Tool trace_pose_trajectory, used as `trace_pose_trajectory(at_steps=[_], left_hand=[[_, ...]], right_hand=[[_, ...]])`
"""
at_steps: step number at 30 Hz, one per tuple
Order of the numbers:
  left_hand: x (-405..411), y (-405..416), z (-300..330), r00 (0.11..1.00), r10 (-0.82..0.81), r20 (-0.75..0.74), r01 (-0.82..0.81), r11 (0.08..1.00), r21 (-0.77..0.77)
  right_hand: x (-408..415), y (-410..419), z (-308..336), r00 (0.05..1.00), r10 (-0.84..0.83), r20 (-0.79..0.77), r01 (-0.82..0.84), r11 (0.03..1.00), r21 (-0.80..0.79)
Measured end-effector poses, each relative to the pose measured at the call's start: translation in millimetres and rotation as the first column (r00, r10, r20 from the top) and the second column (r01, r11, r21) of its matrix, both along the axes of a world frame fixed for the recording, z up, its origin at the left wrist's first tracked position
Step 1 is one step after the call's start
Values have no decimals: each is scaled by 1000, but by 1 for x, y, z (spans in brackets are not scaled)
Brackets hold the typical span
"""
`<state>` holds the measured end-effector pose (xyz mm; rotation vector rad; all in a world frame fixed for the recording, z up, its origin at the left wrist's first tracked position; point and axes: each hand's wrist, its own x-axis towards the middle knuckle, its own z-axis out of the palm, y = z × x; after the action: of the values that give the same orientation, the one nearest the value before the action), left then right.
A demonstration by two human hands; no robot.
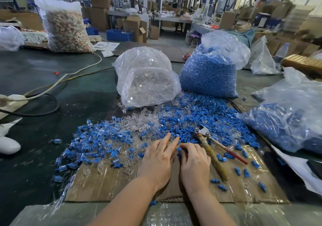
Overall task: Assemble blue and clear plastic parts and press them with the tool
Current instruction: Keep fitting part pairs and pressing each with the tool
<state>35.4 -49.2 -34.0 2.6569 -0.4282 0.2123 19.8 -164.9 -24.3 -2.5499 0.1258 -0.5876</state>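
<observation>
Both hands met over the far middle of the cardboard sheet (108, 184), at the near edge of the heap of loose blue parts (200, 121) and clear parts (139, 122). The right hand (195, 164) had its fingers curled, pinching a small blue part (179, 149) at the fingertips. The left hand (156, 163) lay just beside it with fingers nearly straight, two tips reaching toward the far edge into the mixed heap; whether it held a clear piece under the palm could not be told.

The pressing tool (211, 149) lay just to the right of the right hand, touching or nearly touching its knuckles. Its long axis ran from the metal head at the far end, among the blue parts, back toward the near right of the cardboard, handles pointing at the person. The right hand was plainly nearer, and probably the one to lift it.

Open cardboard lay near the wrists; the bag of clear parts (148, 79) and the bag of blue parts (209, 72) stood well apart at the far side.
</observation>
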Motion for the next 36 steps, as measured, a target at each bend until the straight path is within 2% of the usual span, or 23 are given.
trace_pose_trajectory(at_steps=[3, 5, 11, 18, 29, 33, 36], left_hand=[[3, -1, 3, 998, -53, -44, 55, 997, 51], [2, -1, 4, 999, -48, -22, 49, 998, 30], [-4, -1, 9, 996, -34, 85, 50, 979, -198], [-7, 2, 12, 996, 78, 37, -60, 929, -366], [-10, 5, 17, 993, 112, 36, -90, 921, -380], [-11, 5, 17, 996, 77, 38, -57, 923, -380], [-13, 6, 16, 998, 61, 31, -44, 923, -381]], right_hand=[[0, 0, 1, 1000, -10, 16, 9, 999, 37], [0, 0, 1, 1000, -12, 14, 11, 998, 63], [1, -2, 1, 1000, -12, 11, 11, 995, 104], [-2, -1, 2, 998, 9, 56, -13, 997, 70], [-5, 0, 3, 993, 112, 43, -112, 994, 2], [-7, 0, 5, 988, 114, 103, -120, 991, 54], [-6, -1, 5, 989, 125, 76, -132, 987, 96]])
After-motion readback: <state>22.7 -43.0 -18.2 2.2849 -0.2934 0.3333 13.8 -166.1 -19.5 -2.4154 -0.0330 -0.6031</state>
